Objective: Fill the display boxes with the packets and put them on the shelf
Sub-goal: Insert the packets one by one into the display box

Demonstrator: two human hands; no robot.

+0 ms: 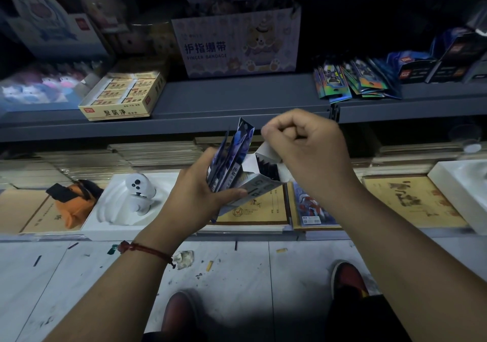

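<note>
Display box (259,184) tilts in mid-air below the grey shelf (237,96), gripped from the side by the left hand (200,196) together with a fan of blue packets (237,151). The right hand (308,151), fingers curled tight, pinches the box's white flap (266,152). Loose packets (355,80) lie on the shelf, upper right.

a thin red cord bracelet (147,249) circles the left wrist at 8 o'clock, with a darker knot and a short loose end hanging off it. the left hand (208,196), the right hand (311,151) and both forearms are bare. near 6 o'clock, the left shoe (181,312) and the right shoe (347,279) are dark red with pale sole edges. dark trousers (363,320) show at 5 o'clock.
</note>
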